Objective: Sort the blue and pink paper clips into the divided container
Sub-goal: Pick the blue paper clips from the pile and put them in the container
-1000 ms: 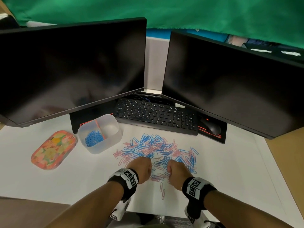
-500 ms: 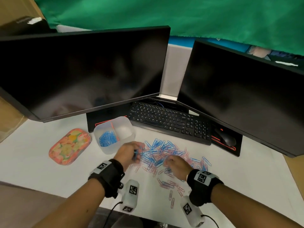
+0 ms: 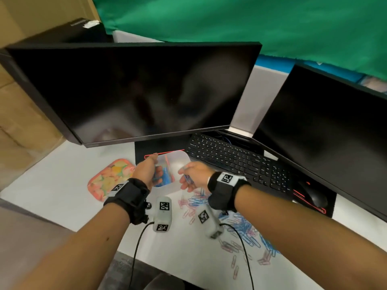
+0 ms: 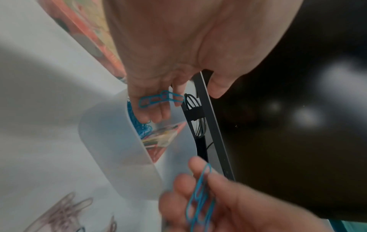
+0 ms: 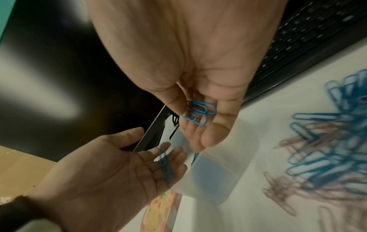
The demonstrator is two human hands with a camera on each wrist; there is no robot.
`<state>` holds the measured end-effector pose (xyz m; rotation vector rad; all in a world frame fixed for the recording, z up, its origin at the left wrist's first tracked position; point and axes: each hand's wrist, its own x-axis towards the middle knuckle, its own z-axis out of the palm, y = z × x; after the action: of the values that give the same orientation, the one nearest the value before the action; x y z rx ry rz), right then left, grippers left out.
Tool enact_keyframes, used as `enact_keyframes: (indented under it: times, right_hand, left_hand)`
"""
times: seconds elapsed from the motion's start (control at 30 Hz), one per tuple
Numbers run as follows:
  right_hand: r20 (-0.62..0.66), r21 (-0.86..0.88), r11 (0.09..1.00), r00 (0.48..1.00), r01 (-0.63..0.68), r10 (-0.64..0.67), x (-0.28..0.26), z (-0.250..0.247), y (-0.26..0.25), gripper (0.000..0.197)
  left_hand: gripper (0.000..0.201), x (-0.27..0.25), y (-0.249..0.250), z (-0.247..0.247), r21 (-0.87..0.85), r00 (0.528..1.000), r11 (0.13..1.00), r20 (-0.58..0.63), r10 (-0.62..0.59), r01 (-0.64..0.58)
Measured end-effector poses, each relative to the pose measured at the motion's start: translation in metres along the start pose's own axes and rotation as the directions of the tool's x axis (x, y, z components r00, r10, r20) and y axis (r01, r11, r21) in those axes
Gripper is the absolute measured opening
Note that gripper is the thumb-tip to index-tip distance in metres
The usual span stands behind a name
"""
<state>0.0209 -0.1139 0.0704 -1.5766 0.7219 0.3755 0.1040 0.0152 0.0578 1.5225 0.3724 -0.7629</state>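
Note:
The translucent divided container (image 3: pixel 176 153) stands in front of the left monitor, with blue clips (image 3: pixel 166 177) in its left compartment. My left hand (image 3: pixel 151 171) hovers over that compartment with its palm turned up, fingers nearly straight and thumb apart. A few blue clips (image 4: pixel 157 99) lie loose across its fingers. My right hand (image 3: pixel 193 175) is at the container's near right edge and pinches a few blue clips (image 5: pixel 200 113) between thumb and fingers. The mixed pile of blue and pink clips (image 3: pixel 240 226) lies on the white table under my right forearm.
A flat pink tray with a fruit pattern (image 3: pixel 111 178) lies left of the container. A black keyboard (image 3: pixel 234 159) and mouse (image 3: pixel 314 196) sit to the right, below two dark monitors (image 3: pixel 136 91). Camera cables (image 3: pixel 136 248) hang at the table's front edge.
Both hands left the clip pile and moved up and left to the container, each carrying blue clips. The left hand uncurled over the left compartment. The view swung left.

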Motion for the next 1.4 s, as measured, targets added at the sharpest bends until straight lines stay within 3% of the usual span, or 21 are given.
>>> enact_keyframes:
  times: [0.23,0.37,0.5,0.67,0.8,0.93,1.03,1.2,1.27,1.4]
  right_hand:
    - [-0.027,0.082,0.996,0.999,-0.025,0.027,0.027,0.026,-0.034,0.020]
    - [-0.052,0.038,0.999,0.999,-0.003,0.005,0.035,0.029,-0.035,0.015]
    - [-0.075,0.032,0.998,0.995,0.060,-0.058,0.026,0.015,-0.026,0.022]
    - [-0.181,-0.071,0.992,0.976,0.107,-0.118,0.002,-0.028,0.016,0.027]
    - [-0.296,-0.246,0.968,0.946,0.058,-0.132,-0.023,-0.066,0.067,0.021]
    - [-0.390,-0.391,0.920,0.904,0.007,-0.173,-0.050,-0.094,0.120,0.022]
    - [-0.445,-0.419,0.907,0.880,-0.044,-0.163,-0.069,-0.105,0.157,0.023]
    - [-0.508,-0.502,0.860,0.835,-0.088,-0.211,-0.109,-0.118,0.208,0.030]
    - [-0.500,-0.554,0.824,0.840,-0.123,-0.210,-0.125,-0.118,0.225,0.041]
    - [-0.472,-0.589,0.792,0.864,-0.162,-0.174,-0.144,-0.106,0.257,0.060]
  left_hand:
    - [0.046,0.009,0.008,-0.001,0.125,0.991,0.987,-0.077,0.106,-0.096]
    - [0.032,0.007,0.016,-0.004,0.126,0.985,0.979,-0.056,0.165,-0.157]
    - [0.012,-0.005,0.020,0.002,0.162,0.969,0.955,0.035,0.244,-0.247]
    - [0.020,-0.021,0.006,0.028,0.293,0.887,0.845,0.270,0.376,-0.447]
    - [0.026,-0.024,-0.022,0.049,0.484,0.773,0.615,0.507,0.382,-0.622]
    - [0.025,-0.024,-0.053,0.060,0.670,0.736,0.305,0.618,0.277,-0.677]
    - [0.031,-0.021,-0.075,0.060,0.684,0.679,0.025,0.717,0.160,-0.729]
    - [0.050,-0.023,-0.104,0.053,0.603,0.629,-0.282,0.777,-0.002,-0.746]
    - [0.061,-0.024,-0.113,0.049,0.579,0.645,-0.368,0.760,-0.081,-0.728]
    - [0.063,-0.029,-0.127,0.047,0.537,0.645,-0.438,0.751,-0.139,-0.721]
